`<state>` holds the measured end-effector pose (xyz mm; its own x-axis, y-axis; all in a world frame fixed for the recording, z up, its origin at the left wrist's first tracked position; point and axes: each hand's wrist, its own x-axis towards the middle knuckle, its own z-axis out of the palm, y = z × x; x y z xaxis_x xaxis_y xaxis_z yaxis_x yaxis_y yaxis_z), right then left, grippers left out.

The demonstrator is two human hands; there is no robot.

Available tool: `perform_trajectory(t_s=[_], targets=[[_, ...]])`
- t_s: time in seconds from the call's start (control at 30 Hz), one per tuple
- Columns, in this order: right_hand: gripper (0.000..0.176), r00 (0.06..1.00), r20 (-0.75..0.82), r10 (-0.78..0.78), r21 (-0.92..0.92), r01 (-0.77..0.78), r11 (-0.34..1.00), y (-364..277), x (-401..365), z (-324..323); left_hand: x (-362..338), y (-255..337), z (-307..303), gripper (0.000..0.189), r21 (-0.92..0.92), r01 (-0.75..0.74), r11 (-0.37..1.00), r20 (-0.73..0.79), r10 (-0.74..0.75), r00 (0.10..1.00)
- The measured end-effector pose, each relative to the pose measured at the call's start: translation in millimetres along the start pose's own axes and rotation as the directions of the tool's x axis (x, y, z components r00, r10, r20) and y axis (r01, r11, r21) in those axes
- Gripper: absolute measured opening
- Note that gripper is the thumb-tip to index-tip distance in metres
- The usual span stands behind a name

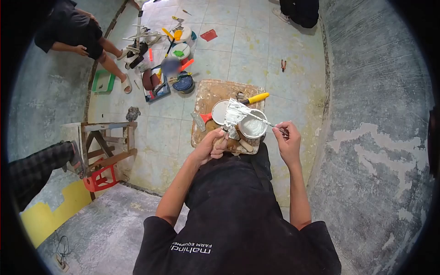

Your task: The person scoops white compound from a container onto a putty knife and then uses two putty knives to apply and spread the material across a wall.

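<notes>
The left hand is closed around the handle of a flat scraper coated in white paste. The right hand pinches a thin, paste-smeared tool over a round white tub of paste. The tub stands on a paint-spattered brown board; farther off, a dark blue bucket sits on pale tiles.

You wear a black T-shirt, short loose sleeves, white lettering on the left chest: "mahind…" over "FARM EQUIPME…", line ends hidden. Dark trousers below the hem. Forearms bare; left hand, right hand ungloved.
</notes>
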<state>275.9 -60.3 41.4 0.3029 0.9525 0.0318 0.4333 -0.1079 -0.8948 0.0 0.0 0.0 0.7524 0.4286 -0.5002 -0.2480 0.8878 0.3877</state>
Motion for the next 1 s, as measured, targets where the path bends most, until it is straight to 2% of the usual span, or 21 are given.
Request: perform_trajectory(t_s=[0.17,0.37,0.47,0.67,0.77,1.0], targets=[[0.014,0.999,0.010,0.052,-0.036,-0.052,0.998,3,4,1,-2,4,0,0.017,0.011,0.001,1.000,-0.009,-0.001,1.000],[0.010,0.999,-0.036,-0.039,0.030,0.040,0.999,-3,4,7,-3,4,-4,0.017,-0.002,0.008,1.000,-0.013,-0.009,1.000],[0.010,0.993,-0.044,-0.105,0.004,0.105,0.994,-7,6,7,-3,4,-4,0.017,0.005,0.012,1.000,-0.008,-0.012,1.000],[0.013,0.999,-0.050,0.020,-0.002,-0.020,1.000,-5,4,6,-3,1,-6,0.017,0.001,-0.006,1.000,0.005,0.006,1.000],[0.018,0.999,-0.048,-0.010,-0.118,0.004,0.993,2,5,3,-2,0,-6,0.017,0.006,-0.007,1.000,-0.004,0.008,1.000],[0.020,0.998,-0.059,0.023,-0.047,-0.026,0.999,-1,7,3,0,-1,-6,0.017,0.004,-0.007,1.000,-0.005,0.007,1.000]])
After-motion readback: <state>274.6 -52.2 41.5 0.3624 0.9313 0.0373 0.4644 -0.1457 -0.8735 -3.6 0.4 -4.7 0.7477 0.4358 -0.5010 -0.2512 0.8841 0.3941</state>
